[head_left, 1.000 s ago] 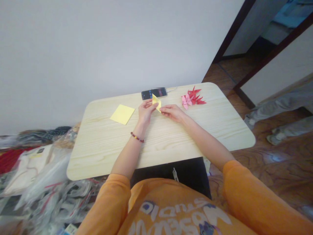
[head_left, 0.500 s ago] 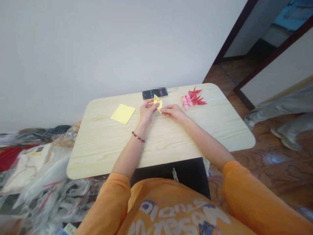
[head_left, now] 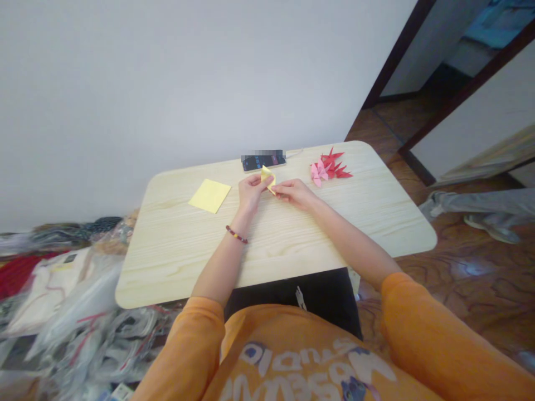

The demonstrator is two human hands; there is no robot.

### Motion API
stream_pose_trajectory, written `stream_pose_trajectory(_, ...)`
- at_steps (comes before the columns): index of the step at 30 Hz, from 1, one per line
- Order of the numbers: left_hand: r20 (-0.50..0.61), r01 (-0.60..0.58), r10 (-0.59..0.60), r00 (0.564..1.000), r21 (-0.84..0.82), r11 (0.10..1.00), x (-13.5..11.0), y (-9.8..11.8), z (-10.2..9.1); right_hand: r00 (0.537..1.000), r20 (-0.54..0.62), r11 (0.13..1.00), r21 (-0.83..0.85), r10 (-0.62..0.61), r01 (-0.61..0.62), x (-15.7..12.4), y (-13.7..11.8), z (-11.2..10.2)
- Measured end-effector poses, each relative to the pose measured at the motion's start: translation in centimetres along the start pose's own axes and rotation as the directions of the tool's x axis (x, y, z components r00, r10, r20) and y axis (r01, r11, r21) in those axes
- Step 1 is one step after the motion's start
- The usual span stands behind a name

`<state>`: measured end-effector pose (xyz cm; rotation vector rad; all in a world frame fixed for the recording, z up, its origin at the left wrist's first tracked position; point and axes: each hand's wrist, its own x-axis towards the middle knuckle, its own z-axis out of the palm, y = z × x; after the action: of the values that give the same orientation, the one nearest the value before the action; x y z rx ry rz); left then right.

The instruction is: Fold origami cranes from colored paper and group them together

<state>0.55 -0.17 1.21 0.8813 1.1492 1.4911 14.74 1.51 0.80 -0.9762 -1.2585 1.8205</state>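
Note:
A small folded yellow paper point(head_left: 268, 177) is pinched between both my hands above the middle of the pale wooden table point(head_left: 175, 250). My left hand point(head_left: 249, 192), with a bead bracelet on its wrist, grips the paper's left side. My right hand point(head_left: 294, 192) pinches its lower right edge. Both sets of fingers are closed on the paper. A flat yellow paper square point(head_left: 209, 195) lies on the table to the left of my hands.
A dark phone point(head_left: 263, 161) lies at the table's far edge by the wall. Several red and pink folded paper figures point(head_left: 329, 166) sit to the right. Bags and clutter point(head_left: 62, 312) fill the floor left. Another person's legs point(head_left: 480, 205) show on the floor at right.
The yellow paper looks smaller and lower between my fingers than before. The other person's legs on the right have shifted across the floor.

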Motion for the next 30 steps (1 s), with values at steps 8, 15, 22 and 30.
stream_pose_trajectory(8, 0.031, 0.025, -0.024, 0.999, -0.041, 0.999, 0.3, -0.4, 0.0, 1.000, -0.006, 1.000, 0.006, 0.023, -0.023, -0.2, -0.4, 0.2)
stream_pose_trajectory(15, -0.001, 0.039, -0.039, 0.999, -0.067, 0.997, 0.3, -0.4, 0.0, 0.999, -0.018, 0.997, -0.067, -0.040, 0.039, 0.0, -0.2, 0.1)
stream_pose_trajectory(22, -0.099, 0.077, -0.093, 0.991, -0.158, 0.984, 0.3, -0.6, 0.3, 0.991, -0.025, 0.971, -0.203, -0.131, 0.124, -0.2, -0.3, 1.0)
stream_pose_trajectory(30, -0.106, 0.099, -0.133, 0.985, -0.277, 0.956, 0.2, -0.8, 0.4, 0.958, -0.030, 0.816, -0.532, -0.286, 0.227, 0.0, 0.1, 1.5)
